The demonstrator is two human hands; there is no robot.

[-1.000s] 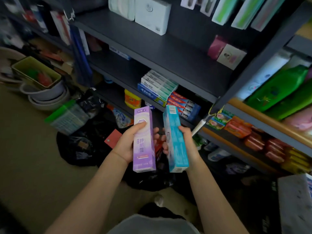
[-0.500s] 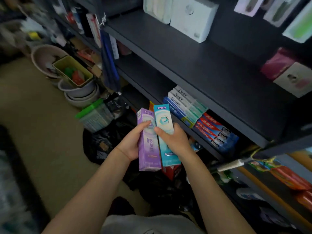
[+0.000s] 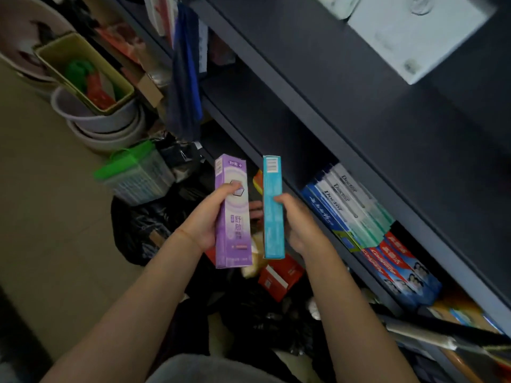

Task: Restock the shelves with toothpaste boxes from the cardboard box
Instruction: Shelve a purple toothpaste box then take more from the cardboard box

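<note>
Two toothpaste boxes were held upright side by side, apart from each other, in front of the dark shelf (image 3: 318, 117). The left hand (image 3: 204, 225) gripped the purple toothpaste box (image 3: 233, 214), with its thumb pressed on the front face and its fingers (image 3: 255, 210) curled behind the box, where only the tips showed. The right hand (image 3: 298, 225) held the teal toothpaste box (image 3: 273, 208) by its narrow side; its thumb lay on the edge, and its other fingers were hidden behind the box. On the lower shelf, just right of this hand, lay stacked Doctor toothpaste boxes (image 3: 348, 208) and red-blue Colgate boxes (image 3: 401, 275). Below the hands, red boxes (image 3: 279, 275) lay among black bags (image 3: 143, 225), hard to make out.
</note>
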